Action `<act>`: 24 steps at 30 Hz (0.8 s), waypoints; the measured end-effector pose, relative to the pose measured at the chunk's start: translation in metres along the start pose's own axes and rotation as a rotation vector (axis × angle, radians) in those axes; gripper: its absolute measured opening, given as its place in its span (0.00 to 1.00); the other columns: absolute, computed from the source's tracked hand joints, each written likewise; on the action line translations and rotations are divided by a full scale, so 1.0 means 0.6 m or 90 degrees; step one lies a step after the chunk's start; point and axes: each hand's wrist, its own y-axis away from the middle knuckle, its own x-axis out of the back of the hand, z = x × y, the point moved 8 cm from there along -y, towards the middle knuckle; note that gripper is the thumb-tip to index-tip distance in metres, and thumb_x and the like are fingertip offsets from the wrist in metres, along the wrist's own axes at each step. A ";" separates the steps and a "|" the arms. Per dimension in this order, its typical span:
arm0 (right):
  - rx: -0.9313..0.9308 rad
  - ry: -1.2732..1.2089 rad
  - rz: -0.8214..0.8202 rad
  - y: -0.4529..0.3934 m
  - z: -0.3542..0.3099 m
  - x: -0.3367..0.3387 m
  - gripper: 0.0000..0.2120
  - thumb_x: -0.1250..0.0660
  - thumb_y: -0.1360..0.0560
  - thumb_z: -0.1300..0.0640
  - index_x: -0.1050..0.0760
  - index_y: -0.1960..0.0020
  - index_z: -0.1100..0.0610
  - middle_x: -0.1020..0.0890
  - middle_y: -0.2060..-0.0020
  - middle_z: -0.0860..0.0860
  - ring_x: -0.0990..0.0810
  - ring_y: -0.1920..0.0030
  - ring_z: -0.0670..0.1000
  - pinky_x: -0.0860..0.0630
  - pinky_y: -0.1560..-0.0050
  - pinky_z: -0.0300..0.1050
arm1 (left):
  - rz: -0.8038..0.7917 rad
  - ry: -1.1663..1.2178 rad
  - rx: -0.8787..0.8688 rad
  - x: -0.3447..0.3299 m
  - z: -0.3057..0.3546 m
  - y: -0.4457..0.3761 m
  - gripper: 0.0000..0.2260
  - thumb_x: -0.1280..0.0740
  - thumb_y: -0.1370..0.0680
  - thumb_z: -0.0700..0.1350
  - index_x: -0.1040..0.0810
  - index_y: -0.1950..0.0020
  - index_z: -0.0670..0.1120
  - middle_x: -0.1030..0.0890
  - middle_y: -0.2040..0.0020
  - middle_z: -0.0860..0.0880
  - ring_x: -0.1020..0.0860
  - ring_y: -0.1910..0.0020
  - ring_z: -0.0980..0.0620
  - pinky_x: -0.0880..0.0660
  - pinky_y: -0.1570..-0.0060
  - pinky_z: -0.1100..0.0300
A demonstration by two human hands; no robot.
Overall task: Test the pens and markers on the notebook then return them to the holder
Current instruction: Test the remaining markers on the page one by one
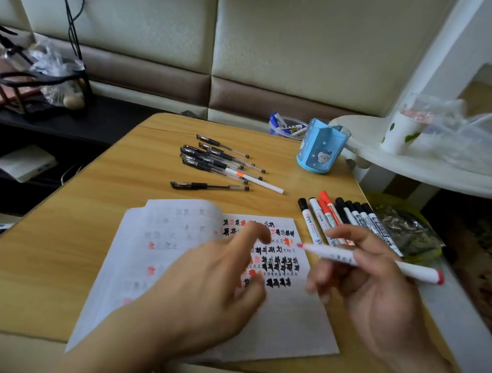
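Note:
My right hand (pixel 367 279) grips a white marker (pixel 416 271) with a red tip and red end; the uncapped tip points left over the open notebook (pixel 180 240). The right page carries black and red test marks. My left hand (pixel 215 272) hovers blurred above the notebook with fingers spread, and whether it holds a cap I cannot tell. Several black gel pens (pixel 215 159) lie in a pile at mid-table. A row of black and red markers (pixel 339 215) lies right of the notebook. The blue holder (pixel 320 146) stands at the far right of the table.
The wooden table (pixel 97 196) ends at a white shelf (pixel 409 162) on the right. A clear tub with blue-capped markers (pixel 287 127) sits behind the holder. A crumpled foil packet (pixel 409 230) lies beside the marker row. A padded wall stands behind.

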 end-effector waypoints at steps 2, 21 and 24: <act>-0.002 0.140 0.049 -0.007 0.013 0.023 0.09 0.32 0.29 0.52 0.20 0.60 0.58 0.20 0.71 0.60 0.21 0.70 0.62 0.27 0.75 0.46 | 0.019 0.018 0.043 0.005 -0.014 -0.002 0.14 0.46 0.24 0.47 0.39 0.40 0.60 0.27 0.61 0.53 0.29 0.61 0.53 0.31 0.59 0.50; 0.061 0.445 0.119 -0.021 0.051 0.043 0.18 0.26 0.30 0.65 0.31 0.73 0.61 0.29 0.79 0.49 0.29 0.76 0.42 0.34 0.74 0.32 | 0.052 -0.048 0.167 -0.008 -0.056 -0.010 0.23 0.32 0.23 0.49 0.36 0.32 0.62 0.18 0.46 0.54 0.22 0.46 0.50 0.24 0.48 0.51; 0.055 0.433 0.114 -0.021 0.052 0.041 0.17 0.27 0.30 0.67 0.32 0.73 0.65 0.31 0.80 0.49 0.27 0.77 0.40 0.35 0.75 0.31 | 0.058 -0.047 0.164 -0.008 -0.056 -0.010 0.23 0.32 0.24 0.49 0.36 0.32 0.62 0.18 0.46 0.53 0.21 0.47 0.50 0.24 0.49 0.51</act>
